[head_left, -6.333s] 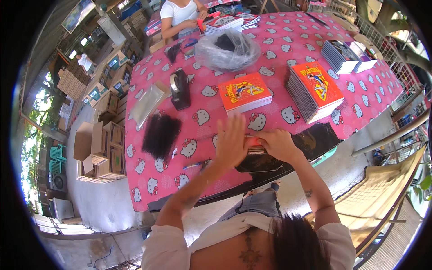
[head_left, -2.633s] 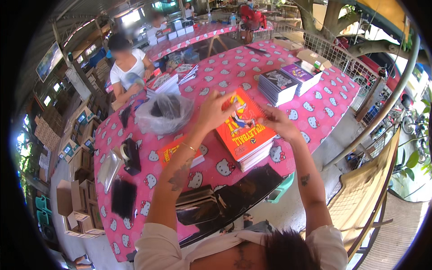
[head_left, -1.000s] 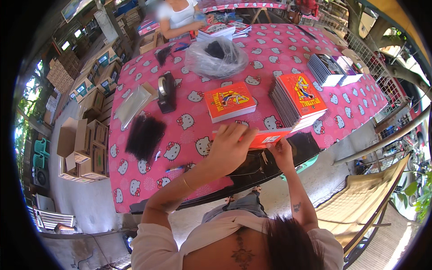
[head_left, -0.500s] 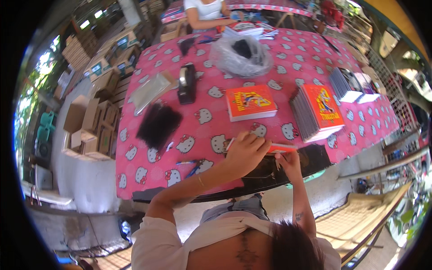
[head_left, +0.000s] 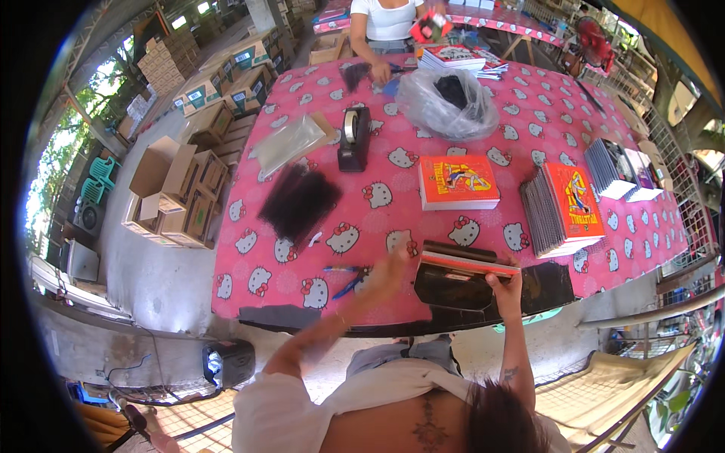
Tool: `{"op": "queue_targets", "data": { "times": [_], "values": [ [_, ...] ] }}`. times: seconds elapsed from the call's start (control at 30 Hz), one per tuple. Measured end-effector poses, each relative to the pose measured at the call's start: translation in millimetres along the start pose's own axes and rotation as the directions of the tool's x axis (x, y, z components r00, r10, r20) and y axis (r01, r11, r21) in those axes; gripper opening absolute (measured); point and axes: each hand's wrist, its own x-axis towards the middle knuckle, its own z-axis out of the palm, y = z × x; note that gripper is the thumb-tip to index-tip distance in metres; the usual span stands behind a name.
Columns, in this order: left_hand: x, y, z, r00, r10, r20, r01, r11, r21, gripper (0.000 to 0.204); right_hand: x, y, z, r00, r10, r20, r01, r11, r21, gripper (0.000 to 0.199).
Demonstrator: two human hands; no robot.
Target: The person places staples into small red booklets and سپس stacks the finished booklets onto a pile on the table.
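Note:
At the table's near edge my right hand (head_left: 504,291) grips the right end of a thin orange-red notebook (head_left: 479,264), thumb in front. The notebook is seen nearly edge-on and lies along a black holder (head_left: 451,288), whose kind I cannot make out. My left hand (head_left: 387,275) is off the notebook, over the tablecloth to its left, its fingers smeared by motion. Beyond the hands lies a stack of orange-red covered notebooks (head_left: 458,183). To its right stands a taller stack of spiral-bound notebooks (head_left: 572,202).
Left on the pink tablecloth (head_left: 377,260) lie blue pens (head_left: 349,285), a black strand bundle (head_left: 300,204), clear plastic sleeves (head_left: 291,145) and a tape dispenser (head_left: 353,140). A plastic bag (head_left: 445,109) sits farther back. Across the table a person (head_left: 387,21) handles things. Cardboard boxes (head_left: 177,192) stand left.
My left hand has come off the notebook and moved left, uncovering the black holder. My right hand still grips the notebook. The view has shifted, and the person opposite now holds up a red item.

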Motion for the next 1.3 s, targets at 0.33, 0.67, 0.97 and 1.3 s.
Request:
{"op": "queue_targets", "data": {
  "times": [0.33,0.67,0.97,1.3],
  "values": [
    [115.4,-80.7,-127.1,0.981,0.195,0.002,-0.063,0.303,0.951,0.020,-14.3,-118.1,62.6,0.778,-0.614,0.130,0.533,0.538,-0.653,0.048],
    [33.9,44.3,-39.5,0.847,0.522,0.103,-0.504,0.726,0.467,0.023,29.1,-64.6,123.4,0.845,-0.346,0.407,0.526,0.406,-0.748,0.014],
    [3.0,75.1,-19.2,0.965,0.236,0.112,-0.255,0.944,0.207,0.020,28.8,-65.2,123.5,0.828,-0.368,0.424,0.554,0.419,-0.719,0.010],
    [0.1,76.2,-12.0,0.932,0.363,-0.006,-0.350,0.902,0.251,0.017,26.4,-71.2,125.5,0.842,-0.377,0.385,0.530,0.449,-0.720,0.010]
  ]
}}
